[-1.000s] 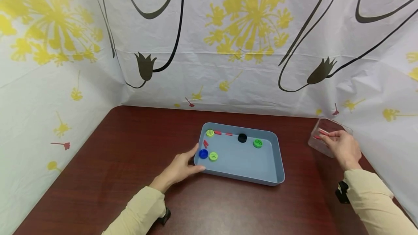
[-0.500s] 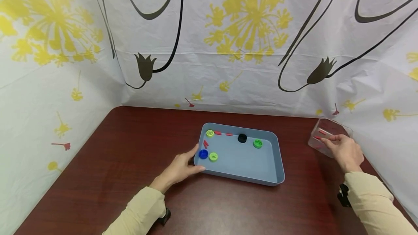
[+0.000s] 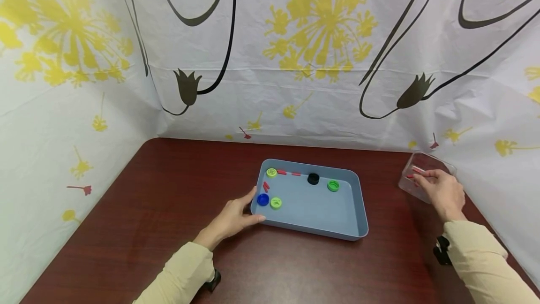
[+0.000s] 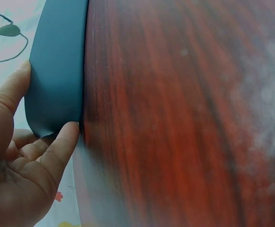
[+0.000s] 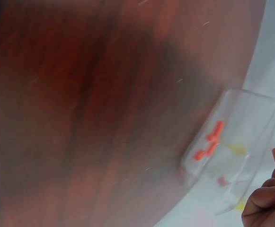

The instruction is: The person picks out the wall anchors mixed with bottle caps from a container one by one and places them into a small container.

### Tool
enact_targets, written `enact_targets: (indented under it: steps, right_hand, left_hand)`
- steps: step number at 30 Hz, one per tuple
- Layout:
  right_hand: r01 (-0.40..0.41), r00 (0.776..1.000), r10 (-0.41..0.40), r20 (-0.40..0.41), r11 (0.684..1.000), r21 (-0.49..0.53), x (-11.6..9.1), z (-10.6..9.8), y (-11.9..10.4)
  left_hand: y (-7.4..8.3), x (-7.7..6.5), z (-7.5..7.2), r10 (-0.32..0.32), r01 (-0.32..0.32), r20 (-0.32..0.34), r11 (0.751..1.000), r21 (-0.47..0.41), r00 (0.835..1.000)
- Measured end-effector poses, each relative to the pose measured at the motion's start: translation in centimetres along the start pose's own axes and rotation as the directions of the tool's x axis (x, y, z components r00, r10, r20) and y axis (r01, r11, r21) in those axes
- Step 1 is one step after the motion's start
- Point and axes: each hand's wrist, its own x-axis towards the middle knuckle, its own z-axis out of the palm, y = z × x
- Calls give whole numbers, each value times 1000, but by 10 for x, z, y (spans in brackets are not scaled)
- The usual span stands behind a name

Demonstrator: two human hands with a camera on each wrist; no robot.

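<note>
My left hand [image 3: 231, 217] rests at the near left corner of a blue-grey tray [image 3: 312, 233]. The left wrist view has the thumb and fingers touching the outside of the tray wall [image 4: 59, 66]. My right hand [image 3: 446, 193] reaches into a clear plastic box [image 3: 415, 158] at the far right, thumb and index finger close together by small red pieces [image 3: 409, 177]. Whether a piece is between these fingers cannot be seen. In the right wrist view, several red pieces [image 5: 208, 144] show through the box, while part of the right hand [image 5: 269, 194] shows at the edge.
Inside the tray lie yellow-green caps [image 3: 275, 203], a blue cap [image 3: 263, 199], a black cap [image 3: 313, 178], a green cap [image 3: 333, 186] and several small red pieces [image 3: 266, 186]. A patterned white cloth [image 3: 270, 107] stands behind the brown table [image 3: 177, 191].
My right hand shifts slightly away to the right, then returns towards the red pieces, its fingertips drawing closer together. The left hand and tray stay put.
</note>
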Motion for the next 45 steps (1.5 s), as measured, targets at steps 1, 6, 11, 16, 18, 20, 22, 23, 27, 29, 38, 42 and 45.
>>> enact_targets:
  steps: [1, 6, 11, 16, 18, 20, 22, 23, 27, 29, 38, 42, 45]
  right_hand:
    - [17, 1000, -17, -13, 1000, 12, 0, 1, -3]
    - [107, 992, -104, -77, 993, 41, 1, 5, -21]
    - [170, 982, -159, -98, 980, 106, 0, 11, -40]
    - [174, 985, -168, -46, 961, 213, -4, 21, -64]
    - [166, 986, -167, -19, 952, 258, -4, 25, -76]
    - [153, 986, -166, 17, 938, 312, -5, 29, -90]
    - [140, 984, -172, 56, 920, 366, -7, 34, -106]
    - [134, 981, -178, 76, 909, 395, -7, 36, -114]
    - [127, 961, -228, 154, 865, 486, -11, 45, -145]
    - [130, 946, -261, 192, 848, 514, -13, 50, -158]
    - [129, 873, -368, 321, 807, 576, -17, 76, -202]
    - [143, 838, -404, 367, 812, 566, -18, 88, -213]
    - [165, 805, -445, 393, 803, 573, -20, 95, -219]
  left_hand:
    - [0, 0, 0, 1, -1, 0, 1000, -1, 1000]
    - [0, 0, 0, 3, -3, 3, 1000, -4, 1000]
    - [0, 0, 0, -1, 1, 2, 1000, -3, 1000]
    - [0, 0, 0, -7, 7, -1, 1000, -3, 1000]
    - [0, 0, 0, -10, 10, -2, 1000, -2, 1000]
    - [1, 0, 0, -13, 13, -4, 1000, -2, 1000]
    - [1, 1, 0, -16, 16, -4, 1000, -3, 1000]
    - [1, 1, 0, -17, 17, -4, 1000, -3, 1000]
    - [1, 1, 0, -18, 18, -1, 1000, -10, 1000]
    - [1, 2, 1, -16, 16, 2, 1000, -13, 1000]
    - [-2, 3, 1, -15, 15, 7, 1000, -14, 1000]
    - [-2, 2, 1, -11, 11, 12, 1000, -20, 1000]
    - [-1, 2, 0, -6, 7, 15, 1000, -24, 1000]
